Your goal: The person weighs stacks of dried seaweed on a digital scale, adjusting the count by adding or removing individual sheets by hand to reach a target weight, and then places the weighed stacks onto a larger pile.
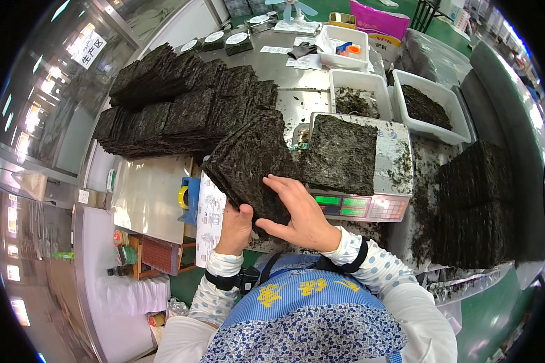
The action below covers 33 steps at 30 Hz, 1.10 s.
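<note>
A bundle of dark dried seaweed sheets (pixel 254 159) is tilted between my hands. My left hand (pixel 236 224) supports its lower left edge, the thumb up and the fingers hidden behind it. My right hand (pixel 302 213) rests against its face and lower right edge with the fingers spread. Just right of the bundle, a squarish stack of seaweed (pixel 343 154) lies on the pan of a digital scale (pixel 393 159) whose green displays are lit. Large piles of seaweed sheets (pixel 163 118) stand at the left beyond my hands.
White plastic bins (pixel 381 86) with seaweed scraps (pixel 424 106) stand behind the scale. A tall seaweed stack (pixel 474 204) is at the right. A blue tape dispenser (pixel 190 199) sits left of my left hand. Farther back are a dark glove (pixel 302 50), papers, round-labelled packs and a fan (pixel 295 11).
</note>
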Each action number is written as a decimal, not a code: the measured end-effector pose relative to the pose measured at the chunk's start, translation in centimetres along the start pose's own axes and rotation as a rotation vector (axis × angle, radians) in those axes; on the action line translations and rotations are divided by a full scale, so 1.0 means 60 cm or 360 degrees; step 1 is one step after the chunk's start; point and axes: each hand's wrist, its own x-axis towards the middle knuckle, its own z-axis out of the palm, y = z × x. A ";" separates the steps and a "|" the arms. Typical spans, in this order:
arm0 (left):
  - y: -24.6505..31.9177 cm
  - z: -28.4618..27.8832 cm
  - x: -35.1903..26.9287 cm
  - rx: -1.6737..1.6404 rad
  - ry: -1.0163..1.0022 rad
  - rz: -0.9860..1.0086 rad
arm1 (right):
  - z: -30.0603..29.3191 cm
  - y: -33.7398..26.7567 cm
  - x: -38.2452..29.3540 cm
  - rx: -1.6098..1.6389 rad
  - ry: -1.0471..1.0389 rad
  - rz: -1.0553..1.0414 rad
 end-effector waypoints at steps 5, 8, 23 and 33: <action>-0.008 0.016 -0.002 0.0609 0.0310 0.0022 | 0.002 0.011 -0.020 0.0084 0.0085 0.0292; 0.026 -0.017 0.008 -0.0358 0.0425 -0.0200 | -0.081 0.117 -0.012 -0.0182 0.1024 0.0389; 0.035 0.030 -0.008 -0.0206 0.0078 -0.0028 | -0.010 -0.041 -0.003 -0.0074 0.0082 0.0066; 0.011 -0.013 -0.025 -0.0294 -0.0030 0.0054 | -0.016 -0.013 -0.011 0.0150 -0.0220 -0.0111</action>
